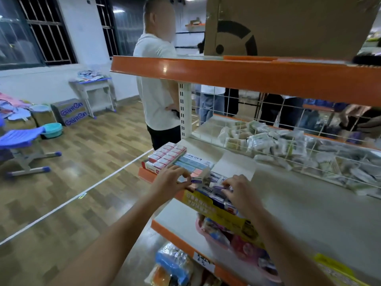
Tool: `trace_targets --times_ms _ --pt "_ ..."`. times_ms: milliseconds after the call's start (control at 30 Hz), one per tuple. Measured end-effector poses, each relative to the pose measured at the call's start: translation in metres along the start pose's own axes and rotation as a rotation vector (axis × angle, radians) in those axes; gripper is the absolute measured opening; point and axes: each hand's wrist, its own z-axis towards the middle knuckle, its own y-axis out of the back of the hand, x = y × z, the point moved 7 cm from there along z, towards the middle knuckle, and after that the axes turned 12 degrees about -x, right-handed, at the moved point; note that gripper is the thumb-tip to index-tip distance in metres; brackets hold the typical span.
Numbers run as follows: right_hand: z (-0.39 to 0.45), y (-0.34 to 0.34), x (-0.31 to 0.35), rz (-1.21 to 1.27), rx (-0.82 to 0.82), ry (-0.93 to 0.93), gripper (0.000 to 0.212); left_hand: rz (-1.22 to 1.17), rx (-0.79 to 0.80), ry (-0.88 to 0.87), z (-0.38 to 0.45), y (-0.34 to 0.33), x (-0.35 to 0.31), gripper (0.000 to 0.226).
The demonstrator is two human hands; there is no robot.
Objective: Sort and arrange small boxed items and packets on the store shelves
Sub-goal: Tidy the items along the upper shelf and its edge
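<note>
The person is working at the middle shelf (288,203) of an orange-edged store rack, just below centre of the frame, and the step in hand looks like feeding small boxes one by one into the rows at the shelf's near-left corner. The left hand (172,180) is pinching a small white-and-purple box (196,180) between thumb and fingertips — its grip is clamped on that box, held just beside the neat block of red-and-white boxes (167,156) and the pale blue boxes (192,164) already lined up on the shelf. The right hand (240,193) is resting its curled fingers on a loose heap of purple and white boxes (216,190) near the front edge, seemingly picking at one, though whether that grip is actually closing on a box cannot be told. Behind the wire divider, in the right half of the frame, pale packets (268,141) are lying in a jumble. Judging from this, the sorting is only partly done: the heap is still mixed. The next move probably calls for setting the pinched box squarely against its matching row — aligned, label facing out — without nudging the finished stacks.
</note>
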Motion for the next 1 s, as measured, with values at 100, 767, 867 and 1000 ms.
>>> trace_targets --times_ms 100,767,867,1000 --pt "0.000 -0.006 0.009 -0.081 0.006 0.009 0.022 -0.005 0.030 -0.020 0.010 -0.004 0.012 0.009" --pt "0.003 -0.024 0.042 -0.395 -0.012 -0.302 0.031 -0.181 0.146 -0.278 0.054 0.007 0.047 0.015" --pt "0.000 -0.028 0.044 -0.433 0.009 -0.355 0.032 -0.220 0.176 -0.322 0.058 0.001 0.044 0.015" --pt "-0.002 -0.030 0.045 -0.453 0.038 -0.403 0.034 -0.271 0.204 -0.385 0.054 -0.007 0.029 0.015"
